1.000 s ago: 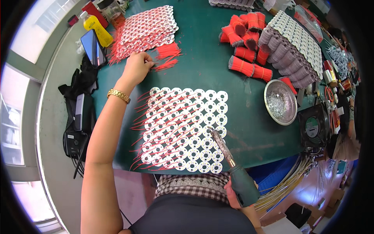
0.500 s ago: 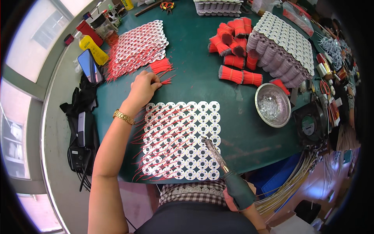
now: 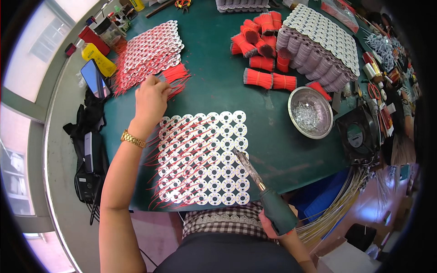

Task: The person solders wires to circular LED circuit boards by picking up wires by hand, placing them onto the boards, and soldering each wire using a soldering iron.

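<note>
My left hand (image 3: 152, 101) has its fingers pinched together at loose red wires (image 3: 176, 88), whose ends stick out past the fingertips. Just beyond lies a thicker bunch of red wires (image 3: 175, 73). My right hand (image 3: 269, 226) is wrapped round the dark green handle of a soldering iron (image 3: 277, 211). The iron's metal tip points at a square panel of round white circuit boards (image 3: 227, 170) on the table in front of me. Thin red wires trail leftward from the panel's left and middle columns; the right columns show bare boards.
Wired panels (image 3: 152, 50) are stacked at the far left, near a phone (image 3: 93, 77) and yellow bottle (image 3: 99, 59). At right stand bundled red wires (image 3: 258, 78), a tall stack of white boards (image 3: 321, 38), a metal bowl (image 3: 293, 125) and a black fan-like device (image 3: 357, 134).
The whole view has shifted, so the table's things sit slightly further left and up. My left hand stays by the loose red wires, its fingers a little drawn back. The soldering iron stays over the panel.
</note>
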`<state>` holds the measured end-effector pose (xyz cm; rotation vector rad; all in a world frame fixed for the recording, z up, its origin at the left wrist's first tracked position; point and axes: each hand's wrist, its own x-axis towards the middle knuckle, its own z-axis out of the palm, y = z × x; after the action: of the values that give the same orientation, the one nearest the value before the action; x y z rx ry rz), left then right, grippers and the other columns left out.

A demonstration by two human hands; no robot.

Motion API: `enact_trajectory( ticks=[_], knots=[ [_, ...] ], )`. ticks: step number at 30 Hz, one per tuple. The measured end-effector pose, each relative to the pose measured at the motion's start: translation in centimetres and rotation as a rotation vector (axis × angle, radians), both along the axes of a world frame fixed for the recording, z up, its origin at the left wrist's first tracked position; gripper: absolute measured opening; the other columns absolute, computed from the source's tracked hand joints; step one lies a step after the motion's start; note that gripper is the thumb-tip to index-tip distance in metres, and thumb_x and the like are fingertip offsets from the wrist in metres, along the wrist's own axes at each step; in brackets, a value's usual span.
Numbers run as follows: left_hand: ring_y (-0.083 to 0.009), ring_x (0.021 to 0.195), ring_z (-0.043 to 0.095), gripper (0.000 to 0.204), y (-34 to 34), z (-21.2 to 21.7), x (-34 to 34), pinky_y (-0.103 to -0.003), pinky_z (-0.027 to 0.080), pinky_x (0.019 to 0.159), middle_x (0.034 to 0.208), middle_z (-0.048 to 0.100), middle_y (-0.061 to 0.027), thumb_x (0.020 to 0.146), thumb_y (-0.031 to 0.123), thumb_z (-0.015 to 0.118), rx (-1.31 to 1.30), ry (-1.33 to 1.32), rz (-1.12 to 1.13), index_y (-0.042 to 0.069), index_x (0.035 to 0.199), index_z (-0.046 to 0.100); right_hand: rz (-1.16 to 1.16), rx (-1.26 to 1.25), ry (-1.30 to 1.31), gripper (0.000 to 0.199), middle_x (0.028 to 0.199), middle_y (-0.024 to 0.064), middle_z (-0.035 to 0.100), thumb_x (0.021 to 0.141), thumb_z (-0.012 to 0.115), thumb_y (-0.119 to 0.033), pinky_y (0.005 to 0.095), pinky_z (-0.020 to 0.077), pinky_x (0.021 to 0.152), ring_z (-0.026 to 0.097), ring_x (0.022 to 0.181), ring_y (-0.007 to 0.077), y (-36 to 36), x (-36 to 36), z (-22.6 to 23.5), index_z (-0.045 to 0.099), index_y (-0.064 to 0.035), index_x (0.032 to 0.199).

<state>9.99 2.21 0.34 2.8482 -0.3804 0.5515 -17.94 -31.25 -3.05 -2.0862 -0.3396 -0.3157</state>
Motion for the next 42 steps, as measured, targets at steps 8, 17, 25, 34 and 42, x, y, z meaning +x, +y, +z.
enact_trajectory(
  ticks=[8, 17, 25, 34, 42],
  knots=[
    [-0.0071, 0.067, 0.06, 0.008, -2.6, 5.3, -6.5, -0.023, 0.048, 0.061, 0.078, 0.068, -0.0031, 0.088, 0.0, 0.068, -0.621, 0.295, 0.028, -0.005, 0.094, 0.072, -0.01, -0.122, -0.1, 0.025, 0.077, 0.0074, 0.069, 0.071, 0.073, -0.009, 0.033, 0.0541, 0.062, 0.067, 0.064, 0.0236, 0.8, 0.3, -0.5, 0.073, -0.0056, 0.095],
    [-0.0134, 0.064, 0.053, 0.002, -8.2, 3.0, -19.1, -0.028, 0.044, 0.06, 0.072, 0.06, -0.0071, 0.086, -0.003, 0.066, -0.595, 0.26, -0.04, -0.003, 0.086, 0.063, 0.081, -0.093, 0.112, 0.013, 0.075, 0.0039, 0.069, 0.075, 0.069, -0.007, 0.0308, 0.0546, 0.064, 0.068, 0.066, 0.0201, 0.3, -0.8, -0.3, 0.069, -0.0079, 0.088],
    [-0.0228, 0.07, 0.051, 0.011, -8.2, -0.9, -21.1, -0.037, 0.032, 0.075, 0.074, 0.058, -0.0035, 0.085, 0.007, 0.069, -0.428, 0.214, 0.07, 0.009, 0.08, 0.06, 0.127, 0.006, 0.253, 0.036, 0.083, 0.0105, 0.063, 0.084, 0.061, -0.002, 0.0305, 0.0524, 0.063, 0.061, 0.067, 0.0186, -0.1, -2.7, -1.6, 0.058, 0.006, 0.119],
    [-0.0227, 0.071, 0.051, 0.01, -7.7, -1.3, -21.0, -0.039, 0.031, 0.076, 0.074, 0.058, -0.0027, 0.084, 0.009, 0.07, -0.377, 0.213, 0.056, 0.01, 0.081, 0.061, 0.219, 0.016, 0.238, 0.036, 0.082, 0.0095, 0.066, 0.078, 0.065, -0.002, 0.0326, 0.0529, 0.066, 0.064, 0.072, 0.0182, 0.3, -2.4, -0.2, 0.063, 0.0034, 0.114],
    [-0.0236, 0.072, 0.052, 0.008, -7.5, -1.2, -21.0, -0.039, 0.031, 0.076, 0.074, 0.059, -0.0034, 0.085, 0.009, 0.068, -0.394, 0.236, 0.051, 0.009, 0.082, 0.061, 0.172, -0.118, 0.03, 0.037, 0.089, 0.0096, 0.068, 0.065, 0.076, -0.019, 0.0335, 0.0528, 0.058, 0.065, 0.065, 0.0271, 0.8, -3.2, -2.5, 0.072, -0.0078, 0.099]
  ],
)
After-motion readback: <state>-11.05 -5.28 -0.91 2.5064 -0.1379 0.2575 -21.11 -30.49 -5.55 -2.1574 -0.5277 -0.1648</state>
